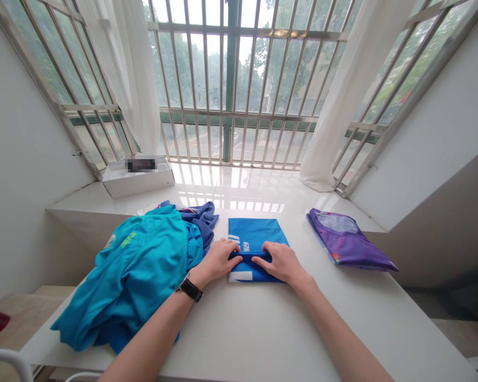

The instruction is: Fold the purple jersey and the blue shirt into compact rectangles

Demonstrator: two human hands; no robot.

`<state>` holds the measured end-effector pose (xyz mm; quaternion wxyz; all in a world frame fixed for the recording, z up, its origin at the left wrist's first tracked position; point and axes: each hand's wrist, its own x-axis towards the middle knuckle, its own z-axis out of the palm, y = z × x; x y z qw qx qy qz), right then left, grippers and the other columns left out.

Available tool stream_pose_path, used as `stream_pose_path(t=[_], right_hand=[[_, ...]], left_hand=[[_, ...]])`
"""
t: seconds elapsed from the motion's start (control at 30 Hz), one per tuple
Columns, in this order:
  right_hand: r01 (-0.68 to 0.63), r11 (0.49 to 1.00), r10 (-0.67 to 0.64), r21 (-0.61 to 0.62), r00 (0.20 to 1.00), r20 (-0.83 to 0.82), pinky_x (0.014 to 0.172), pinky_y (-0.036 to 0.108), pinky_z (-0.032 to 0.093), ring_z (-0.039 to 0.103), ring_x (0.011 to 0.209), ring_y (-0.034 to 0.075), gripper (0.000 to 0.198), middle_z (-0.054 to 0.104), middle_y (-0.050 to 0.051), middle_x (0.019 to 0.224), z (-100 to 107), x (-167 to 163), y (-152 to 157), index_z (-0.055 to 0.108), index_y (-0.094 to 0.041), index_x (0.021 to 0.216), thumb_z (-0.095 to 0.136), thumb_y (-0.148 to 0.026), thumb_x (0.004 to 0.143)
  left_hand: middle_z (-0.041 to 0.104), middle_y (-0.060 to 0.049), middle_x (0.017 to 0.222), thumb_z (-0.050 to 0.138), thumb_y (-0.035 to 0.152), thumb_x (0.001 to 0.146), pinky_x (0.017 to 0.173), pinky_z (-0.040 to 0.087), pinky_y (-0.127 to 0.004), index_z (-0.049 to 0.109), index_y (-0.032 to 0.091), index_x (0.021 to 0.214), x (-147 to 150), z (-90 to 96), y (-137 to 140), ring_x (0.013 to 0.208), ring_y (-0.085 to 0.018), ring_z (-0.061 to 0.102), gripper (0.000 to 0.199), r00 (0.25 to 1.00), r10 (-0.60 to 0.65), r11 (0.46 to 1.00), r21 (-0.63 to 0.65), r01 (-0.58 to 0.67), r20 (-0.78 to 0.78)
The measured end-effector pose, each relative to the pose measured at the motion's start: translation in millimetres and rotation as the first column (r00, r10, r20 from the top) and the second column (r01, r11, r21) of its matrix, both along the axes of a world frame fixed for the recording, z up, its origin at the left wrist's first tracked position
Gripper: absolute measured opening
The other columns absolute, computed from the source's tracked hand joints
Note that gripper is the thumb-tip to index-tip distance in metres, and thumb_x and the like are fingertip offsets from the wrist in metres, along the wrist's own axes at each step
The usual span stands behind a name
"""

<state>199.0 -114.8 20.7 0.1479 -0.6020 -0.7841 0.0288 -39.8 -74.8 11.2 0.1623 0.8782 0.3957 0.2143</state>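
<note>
A blue shirt (258, 229) with white markings lies folded into a rectangle on the white table (239, 329). Across its middle runs a raised fold, pinched from the left by my left hand (223, 255) and from the right by my right hand (279, 259). Thumbs are on the near side and fingers on the far side of that fold. Left of it, a loose heap holds a turquoise shirt (143, 265) over a dark blue garment (205, 217). To the right is a purple garment (348, 241), folded flat.
An open white box (139, 183) sits on the glossy window sill (239, 185) at the back left. Behind the sill stand a barred window and white curtains (329, 122). A white chair frame (8, 356) shows at the lower left.
</note>
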Motion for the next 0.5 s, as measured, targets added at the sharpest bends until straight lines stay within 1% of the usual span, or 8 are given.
stream_pose_path(t=[0.13,0.27,0.33,0.5], right_hand=[[0.047,0.999,-0.048,-0.027,0.999,-0.008,0.063,0.030,0.036,0.064,0.071,0.021,0.041,0.070,0.003,0.075,2,6,2,0.062,-0.024,0.082,0.052,-0.062,0.092],[0.081,0.995,-0.083,-0.061,0.996,-0.041,0.061,0.028,0.035,0.063,0.068,0.019,0.040,0.069,0.002,0.072,0,10,5,0.061,-0.024,0.075,0.047,-0.054,0.097],[0.104,0.992,-0.109,-0.073,0.992,-0.061,0.061,0.027,0.036,0.063,0.068,0.018,0.037,0.069,0.002,0.072,-1,13,7,0.061,-0.024,0.074,0.048,-0.050,0.097],[0.144,0.986,-0.151,-0.083,0.985,-0.078,0.060,0.026,0.036,0.063,0.068,0.018,0.035,0.068,0.002,0.071,-5,25,10,0.060,-0.024,0.073,0.051,-0.049,0.095]], left_hand=[[0.069,-0.006,0.093,0.062,0.039,0.091,0.079,0.048,-0.034,0.066,0.020,0.087,1,2.3,-1,0.090,-0.024,0.061,0.020,0.998,0.051,0.999,0.004,-0.051,-0.033],[0.067,-0.007,0.090,0.046,0.041,0.101,0.080,0.048,-0.033,0.065,0.020,0.084,4,5.9,-4,0.087,-0.023,0.062,0.033,0.988,0.139,0.990,0.037,-0.136,-0.072],[0.065,-0.008,0.091,0.041,0.040,0.103,0.080,0.049,-0.033,0.065,0.019,0.083,5,7.7,-6,0.086,-0.022,0.063,0.038,0.979,0.174,0.984,0.055,-0.169,-0.102],[0.063,-0.009,0.095,0.041,0.040,0.103,0.077,0.050,-0.031,0.065,0.018,0.086,5,9.4,-7,0.087,-0.022,0.064,0.037,0.962,0.225,0.974,0.053,-0.220,-0.154]])
